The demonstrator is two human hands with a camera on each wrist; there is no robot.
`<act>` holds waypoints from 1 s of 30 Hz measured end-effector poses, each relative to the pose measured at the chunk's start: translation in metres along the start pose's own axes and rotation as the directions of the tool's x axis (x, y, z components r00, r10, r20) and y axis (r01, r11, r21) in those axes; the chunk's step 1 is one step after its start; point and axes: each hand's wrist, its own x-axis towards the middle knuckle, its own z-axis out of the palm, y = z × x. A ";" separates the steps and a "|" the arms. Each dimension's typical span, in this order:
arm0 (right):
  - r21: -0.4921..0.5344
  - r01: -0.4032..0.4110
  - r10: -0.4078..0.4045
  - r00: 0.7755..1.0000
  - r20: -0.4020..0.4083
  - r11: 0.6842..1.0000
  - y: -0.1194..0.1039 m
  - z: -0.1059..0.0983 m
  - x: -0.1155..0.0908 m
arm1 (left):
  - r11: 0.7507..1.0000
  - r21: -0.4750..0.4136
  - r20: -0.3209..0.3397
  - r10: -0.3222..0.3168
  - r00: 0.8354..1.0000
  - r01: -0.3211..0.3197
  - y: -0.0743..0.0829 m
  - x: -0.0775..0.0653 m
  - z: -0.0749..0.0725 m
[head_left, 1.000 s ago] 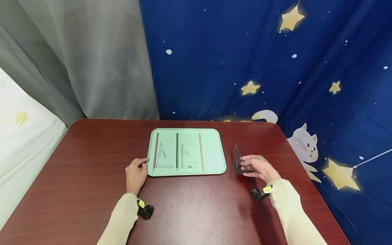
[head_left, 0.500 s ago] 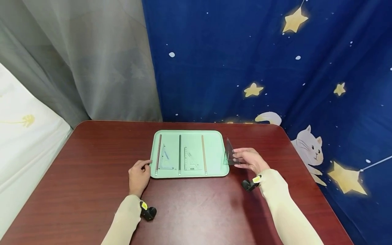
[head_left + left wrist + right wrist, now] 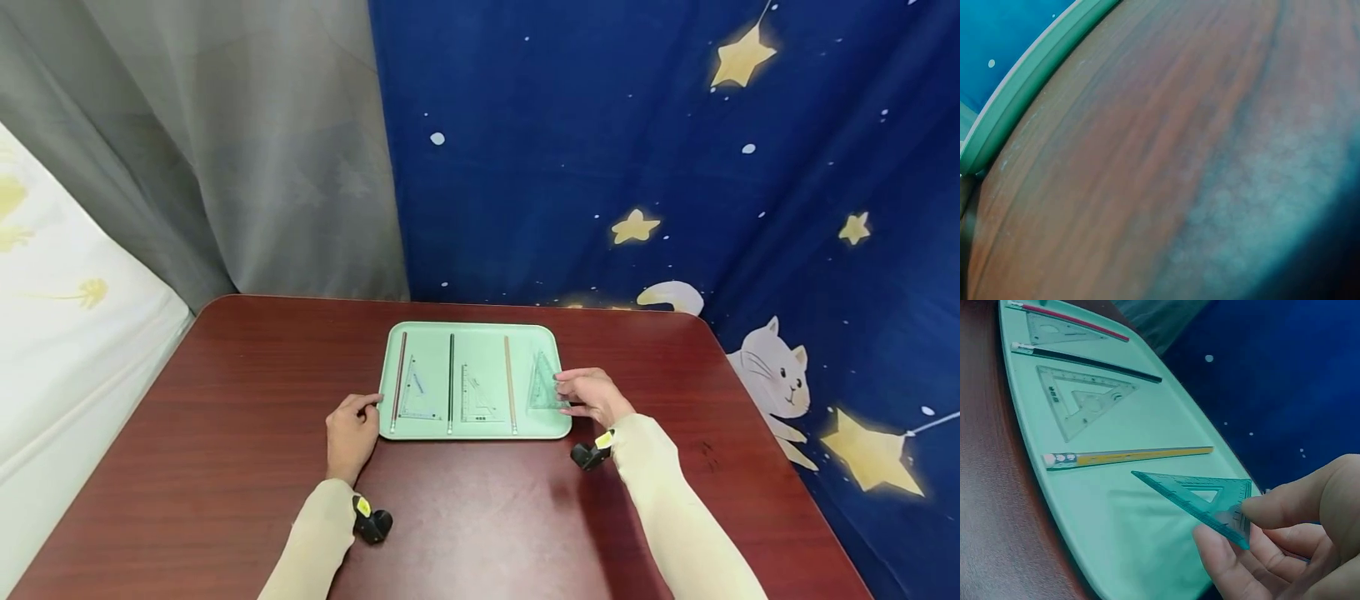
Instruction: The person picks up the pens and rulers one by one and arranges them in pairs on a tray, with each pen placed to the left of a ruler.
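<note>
My right hand (image 3: 596,396) pinches a green see-through set square (image 3: 1172,486) by one edge, thumb on one face and fingers on the other. In the right wrist view it is tilted above the right end of the light green tray (image 3: 480,331). My left hand (image 3: 351,437) lies at the tray's left rim, its index finger reaching onto the rim and its thumb mostly hidden. Across the tray lie a red pencil (image 3: 399,379), a black pencil (image 3: 452,383) and a yellowish pencil (image 3: 1141,456). Two clear set squares lie between them, one left (image 3: 420,415) and one central (image 3: 480,417).
The tray stands on a dark red wooden table (image 3: 465,517), near its back edge. A grey curtain (image 3: 300,167) and a blue starry curtain (image 3: 540,192) hang behind. Small black cameras sit on both wrists, the left camera (image 3: 371,525) near the tabletop.
My right hand has carried the green set square leftward from the table beside the tray to above its right end. The left hand stays at the rim; the head view has shifted slightly.
</note>
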 end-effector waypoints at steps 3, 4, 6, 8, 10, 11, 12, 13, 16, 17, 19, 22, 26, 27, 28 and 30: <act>-0.005 0.009 -0.009 1.000 -0.003 1.000 0.004 0.003 0.003 | 1.000 -0.001 -0.005 0.011 1.000 -0.011 0.001 0.000 0.001; -0.007 0.006 -0.006 1.000 -0.008 1.000 0.005 0.005 0.004 | 1.000 -0.002 -0.006 0.013 1.000 -0.013 0.001 0.000 0.001; -0.007 0.009 -0.010 1.000 -0.007 1.000 0.007 0.006 0.006 | 1.000 -0.007 -0.007 0.013 1.000 -0.013 0.002 0.000 0.002; -0.009 0.011 -0.011 1.000 -0.008 1.000 0.009 0.007 0.007 | 1.000 -0.010 -0.010 0.015 1.000 -0.015 0.004 -0.001 0.003; -0.014 0.011 -0.011 1.000 -0.017 1.000 0.011 0.007 0.008 | 1.000 -0.014 -0.009 0.017 1.000 -0.017 0.005 -0.002 0.004; -0.015 0.011 -0.012 1.000 -0.026 1.000 0.012 0.007 0.008 | 1.000 -0.012 -0.008 0.019 1.000 -0.019 0.005 -0.003 0.004; -0.023 0.012 -0.013 0.999 -0.038 1.000 0.013 0.007 0.008 | 1.000 -0.012 -0.007 0.021 1.000 -0.021 0.006 -0.003 0.005; -0.033 0.014 -0.015 0.998 -0.054 0.999 0.014 0.007 0.007 | 1.000 -0.010 -0.007 0.024 1.000 -0.024 0.006 -0.004 0.006; -0.079 0.016 -0.024 0.994 -0.104 0.997 0.016 0.009 0.005 | 0.999 -0.009 -0.010 0.033 0.999 -0.033 0.006 -0.004 0.007; -0.099 0.020 -0.031 0.992 -0.119 0.995 0.017 0.010 0.004 | 0.999 -0.009 -0.012 0.036 0.999 -0.036 0.006 -0.004 0.007; -0.144 0.020 -0.042 0.987 -0.153 0.989 0.017 0.012 0.003 | 0.999 -0.011 -0.018 0.042 0.999 -0.043 0.005 -0.003 0.007; -0.200 0.018 -0.056 0.980 -0.190 0.980 0.015 0.015 0.002 | 0.999 -0.014 -0.022 0.049 0.999 -0.050 0.005 -0.001 0.005; -0.270 0.013 -0.073 0.974 -0.214 0.963 0.011 0.017 -0.001 | 0.999 -0.009 -0.028 0.048 0.998 -0.048 0.003 0.000 0.005; -0.284 0.015 -0.080 0.973 -0.216 0.959 0.011 0.017 -0.002 | 0.999 -0.007 -0.029 0.047 0.998 -0.047 0.002 0.001 0.005; -0.296 0.015 -0.083 0.973 -0.217 0.955 0.010 0.017 -0.003 | 0.999 -0.005 -0.030 0.046 0.999 -0.046 0.002 0.001 0.005; -0.313 0.018 -0.088 0.973 -0.212 0.949 0.009 0.017 -0.004 | 0.999 0.002 -0.032 0.043 0.999 -0.043 0.002 0.001 0.004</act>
